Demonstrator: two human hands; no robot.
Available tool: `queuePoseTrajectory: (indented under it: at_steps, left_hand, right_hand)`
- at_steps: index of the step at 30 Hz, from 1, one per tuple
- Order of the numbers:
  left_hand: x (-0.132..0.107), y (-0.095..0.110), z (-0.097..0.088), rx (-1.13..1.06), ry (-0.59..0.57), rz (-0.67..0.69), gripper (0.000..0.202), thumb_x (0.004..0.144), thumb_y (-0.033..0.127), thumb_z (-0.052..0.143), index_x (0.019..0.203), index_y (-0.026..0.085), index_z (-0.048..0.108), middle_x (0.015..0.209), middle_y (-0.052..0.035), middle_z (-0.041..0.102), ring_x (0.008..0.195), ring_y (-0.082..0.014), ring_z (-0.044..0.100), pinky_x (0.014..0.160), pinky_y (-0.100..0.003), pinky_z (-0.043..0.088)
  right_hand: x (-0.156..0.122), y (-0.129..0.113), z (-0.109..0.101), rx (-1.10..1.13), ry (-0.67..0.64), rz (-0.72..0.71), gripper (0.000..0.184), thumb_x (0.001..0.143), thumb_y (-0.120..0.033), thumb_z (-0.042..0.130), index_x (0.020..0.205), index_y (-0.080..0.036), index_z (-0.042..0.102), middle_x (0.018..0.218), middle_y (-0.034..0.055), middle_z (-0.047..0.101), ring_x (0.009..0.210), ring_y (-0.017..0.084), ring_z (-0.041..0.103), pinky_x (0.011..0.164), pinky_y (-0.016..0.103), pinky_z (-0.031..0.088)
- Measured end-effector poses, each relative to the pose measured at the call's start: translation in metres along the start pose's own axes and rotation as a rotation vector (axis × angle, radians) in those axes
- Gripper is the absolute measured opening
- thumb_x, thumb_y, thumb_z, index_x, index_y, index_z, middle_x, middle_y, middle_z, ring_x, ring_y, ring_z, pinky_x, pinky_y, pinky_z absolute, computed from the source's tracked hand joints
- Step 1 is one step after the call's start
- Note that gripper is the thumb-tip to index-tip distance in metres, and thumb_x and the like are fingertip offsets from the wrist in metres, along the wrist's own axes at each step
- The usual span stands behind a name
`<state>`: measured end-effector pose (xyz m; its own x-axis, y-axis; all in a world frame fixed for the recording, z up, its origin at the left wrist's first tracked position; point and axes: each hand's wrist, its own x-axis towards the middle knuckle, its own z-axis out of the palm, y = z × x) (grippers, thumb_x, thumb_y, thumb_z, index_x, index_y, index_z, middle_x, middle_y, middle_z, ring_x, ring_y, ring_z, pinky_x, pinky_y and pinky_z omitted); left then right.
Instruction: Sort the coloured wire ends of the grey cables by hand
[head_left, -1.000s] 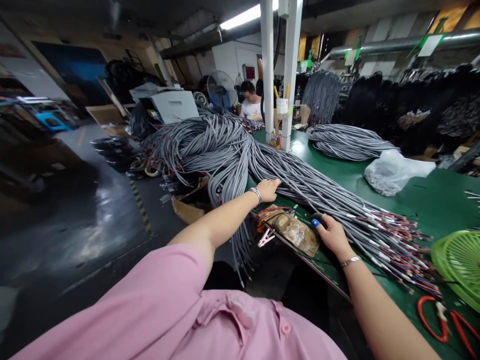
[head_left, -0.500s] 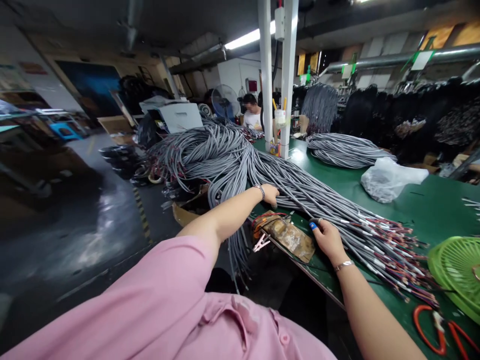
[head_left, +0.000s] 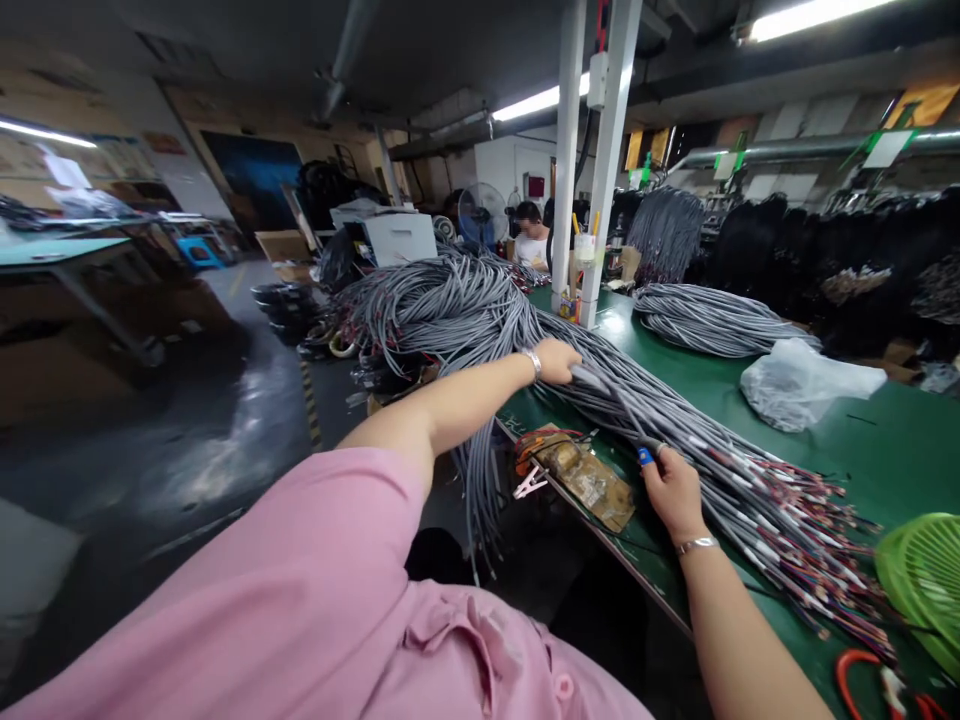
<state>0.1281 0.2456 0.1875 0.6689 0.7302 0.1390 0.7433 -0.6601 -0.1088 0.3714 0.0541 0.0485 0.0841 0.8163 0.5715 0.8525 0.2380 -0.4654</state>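
Heap of long grey sheathed cables (head_left: 450,300) lies on the green table (head_left: 529,412); left hand (head_left: 559,360), flat on it a second ago, now closes around a few grey strands (head_left: 611,405) lifted clear, right hand (head_left: 675,490) pinches their lower end near coloured wire tips (head_left: 787,520), apparently singling them out.

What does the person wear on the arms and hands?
A pink short-sleeved shirt, forearms bare. The left hand has a silver link band at the wrist; the right hand a thin silver bangle and a blue cover on one fingertip.

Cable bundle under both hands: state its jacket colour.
Grey cable bundle, clearest in the head view.
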Motion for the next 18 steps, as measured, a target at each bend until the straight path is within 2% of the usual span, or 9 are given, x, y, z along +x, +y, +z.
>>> queuePoseTrajectory:
  at_steps: [2, 4, 5, 6, 7, 8, 10, 15, 18]
  left_hand:
    - [-0.001, -0.025, -0.038, -0.159, 0.223, -0.124, 0.016, 0.066, 0.023, 0.064, 0.079, 0.014, 0.067, 0.081, -0.0047, 0.068, 0.083, -0.0197, 0.06, 0.075, -0.029, 0.042]
    - [-0.008, -0.051, -0.072, -0.182, 0.322, -0.195, 0.022, 0.078, 0.021, 0.054, 0.09, 0.006, 0.065, 0.084, -0.0073, 0.067, 0.084, -0.0172, 0.057, 0.077, -0.029, 0.04]
    - [-0.013, -0.06, -0.085, -0.193, 0.367, -0.242, 0.025, 0.081, 0.02, 0.049, 0.093, 0.003, 0.064, 0.083, -0.0077, 0.065, 0.082, -0.0167, 0.056, 0.076, -0.029, 0.04]
    - [-0.019, -0.066, -0.094, -0.227, 0.461, -0.314, 0.024, 0.08, 0.02, 0.05, 0.091, 0.003, 0.064, 0.078, -0.0059, 0.064, 0.079, -0.0158, 0.055, 0.074, -0.028, 0.039]
    - [-0.025, -0.067, -0.1, -0.242, 0.527, -0.328, 0.023, 0.08, 0.022, 0.052, 0.089, 0.004, 0.064, 0.076, -0.0042, 0.062, 0.076, -0.0151, 0.054, 0.073, -0.027, 0.039]
    - [-0.031, -0.063, -0.103, -0.241, 0.539, -0.295, 0.022, 0.078, 0.024, 0.056, 0.087, 0.006, 0.064, 0.074, -0.0027, 0.061, 0.074, -0.0145, 0.054, 0.071, -0.027, 0.039]
    - [-0.041, -0.037, -0.1, -0.214, 0.461, -0.138, 0.022, 0.071, 0.027, 0.063, 0.084, 0.009, 0.065, 0.072, -0.0006, 0.06, 0.071, -0.0139, 0.054, 0.068, -0.025, 0.038]
    - [-0.057, 0.077, -0.069, -0.123, 0.165, 0.331, 0.015, 0.07, 0.031, 0.063, 0.075, 0.017, 0.063, 0.071, -0.002, 0.063, 0.068, -0.0175, 0.058, 0.061, -0.027, 0.039]
    - [-0.067, 0.128, -0.053, -0.09, 0.066, 0.505, 0.012, 0.067, 0.027, 0.062, 0.076, 0.02, 0.063, 0.074, -0.005, 0.066, 0.069, -0.0214, 0.061, 0.059, -0.03, 0.041]
  right_hand:
    - [-0.001, -0.005, -0.002, -0.067, 0.029, -0.019, 0.025, 0.09, -0.038, 0.044, 0.083, -0.022, 0.061, 0.072, 0.0057, 0.063, 0.065, 0.022, 0.057, 0.063, 0.033, 0.041]
    - [-0.002, -0.01, -0.004, -0.133, 0.061, -0.034, 0.022, 0.09, -0.034, 0.044, 0.087, -0.021, 0.062, 0.082, 0.0081, 0.065, 0.073, 0.024, 0.059, 0.067, 0.034, 0.041]
    - [-0.001, -0.011, -0.005, -0.148, 0.061, -0.037, 0.021, 0.089, -0.033, 0.044, 0.089, -0.021, 0.062, 0.085, 0.0087, 0.065, 0.076, 0.024, 0.059, 0.068, 0.034, 0.042]
    - [-0.001, -0.012, -0.005, -0.148, 0.054, -0.04, 0.021, 0.089, -0.032, 0.044, 0.09, -0.021, 0.062, 0.085, 0.0087, 0.066, 0.077, 0.024, 0.06, 0.068, 0.034, 0.042]
    - [-0.001, -0.013, -0.005, -0.135, 0.04, -0.045, 0.021, 0.089, -0.031, 0.044, 0.092, -0.021, 0.062, 0.086, 0.0086, 0.066, 0.078, 0.024, 0.06, 0.069, 0.034, 0.042]
    - [-0.001, -0.013, -0.004, -0.12, 0.024, -0.051, 0.021, 0.089, -0.03, 0.044, 0.093, -0.021, 0.062, 0.087, 0.0083, 0.066, 0.079, 0.024, 0.06, 0.07, 0.034, 0.043]
    - [-0.001, -0.012, -0.002, -0.09, 0.0, -0.054, 0.022, 0.089, -0.031, 0.044, 0.094, -0.021, 0.063, 0.087, 0.0082, 0.067, 0.078, 0.024, 0.061, 0.071, 0.034, 0.044]
    - [-0.004, -0.011, -0.003, -0.021, -0.018, 0.033, 0.025, 0.087, -0.04, 0.046, 0.085, -0.022, 0.063, 0.077, 0.0078, 0.067, 0.072, 0.026, 0.061, 0.068, 0.037, 0.045]
    - [-0.005, -0.014, -0.011, 0.045, -0.024, 0.052, 0.025, 0.086, -0.04, 0.048, 0.091, -0.022, 0.065, 0.077, 0.0083, 0.067, 0.074, 0.028, 0.063, 0.072, 0.042, 0.048]
